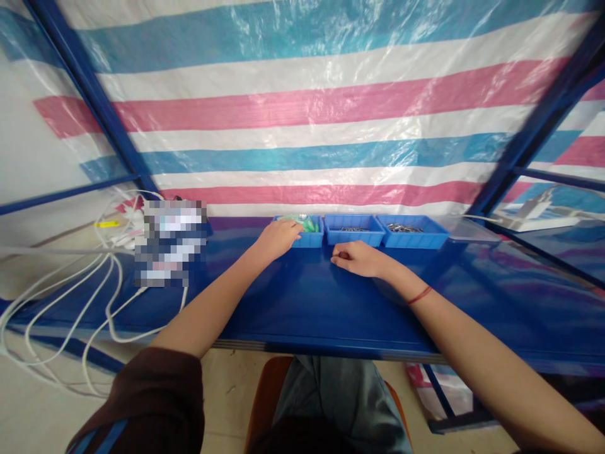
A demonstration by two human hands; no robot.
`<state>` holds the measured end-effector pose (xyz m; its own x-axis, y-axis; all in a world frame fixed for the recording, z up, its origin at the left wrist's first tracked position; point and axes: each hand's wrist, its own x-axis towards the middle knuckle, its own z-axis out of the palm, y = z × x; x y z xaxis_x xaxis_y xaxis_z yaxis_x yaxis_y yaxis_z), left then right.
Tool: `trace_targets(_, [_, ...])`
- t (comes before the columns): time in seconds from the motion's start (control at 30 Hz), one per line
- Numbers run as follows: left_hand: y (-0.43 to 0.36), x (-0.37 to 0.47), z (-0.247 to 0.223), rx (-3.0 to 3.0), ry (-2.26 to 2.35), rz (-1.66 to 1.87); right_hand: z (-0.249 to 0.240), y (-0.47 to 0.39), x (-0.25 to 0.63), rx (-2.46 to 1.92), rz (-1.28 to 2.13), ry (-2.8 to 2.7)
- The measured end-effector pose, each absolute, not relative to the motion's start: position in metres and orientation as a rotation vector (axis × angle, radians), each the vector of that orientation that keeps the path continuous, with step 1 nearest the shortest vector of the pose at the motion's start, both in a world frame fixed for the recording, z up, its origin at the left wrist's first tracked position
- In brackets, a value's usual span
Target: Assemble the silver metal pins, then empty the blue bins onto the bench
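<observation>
Three blue bins stand in a row at the back of a blue tabletop (307, 302). My left hand (278, 238) reaches into the left bin (309, 238), which holds green and clear small parts; whether its fingers grip one is hidden. My right hand (359, 257) rests on the table just in front of the middle bin (353, 234), fingers curled closed, with nothing visible in them. The middle bin and the right bin (412, 234) hold small dark metal parts. A red band circles my right wrist.
White cables (101, 296) loop over the table's left edge beside a blurred-out box (170, 243). A clear flat tray (470, 232) lies right of the bins. A striped plastic sheet hangs behind, framed by blue bars. A white device (539, 217) sits far right.
</observation>
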<state>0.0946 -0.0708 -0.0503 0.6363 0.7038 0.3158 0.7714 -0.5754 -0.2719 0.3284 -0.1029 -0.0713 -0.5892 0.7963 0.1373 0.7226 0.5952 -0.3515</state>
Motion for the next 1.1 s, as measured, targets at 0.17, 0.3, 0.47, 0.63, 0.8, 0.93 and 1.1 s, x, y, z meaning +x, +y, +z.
trace_targets(0.17, [-0.115, 0.080, -0.037, -2.602, -1.103, -0.163, -0.087, -0.102, 0.319, -1.237, 0.222, -2.316])
trace_targets(0.3, [-0.145, 0.064, -0.037, -2.681, -0.977, -0.339, -0.093, -0.112, 0.305, -1.183, 0.402, -2.303])
trace_targets(0.47, [-0.145, 0.050, -0.050, -2.667, -1.059, -0.615, -0.094, -0.122, 0.291, -0.984, 0.663, -2.194])
trace_targets(0.63, [-0.147, 0.056, -0.055, -2.895, -1.134, -0.680, -0.082, -0.132, 0.298, -0.937, 0.775, -2.008])
trace_targets(0.8, [-0.148, 0.093, -0.078, -3.138, -0.887, -1.305, -0.046, -0.149, 0.324, -0.863, 0.727, -1.940])
trace_targets(0.93, [-0.141, 0.133, -0.099, -3.207, -0.860, -1.840, -0.026, -0.153, 0.341, -0.883, 0.488, -1.995])
trace_targets(1.1, [-0.136, 0.152, -0.099, -3.172, -1.073, -1.834, -0.012, -0.145, 0.351, -0.879, 0.127, -2.141])
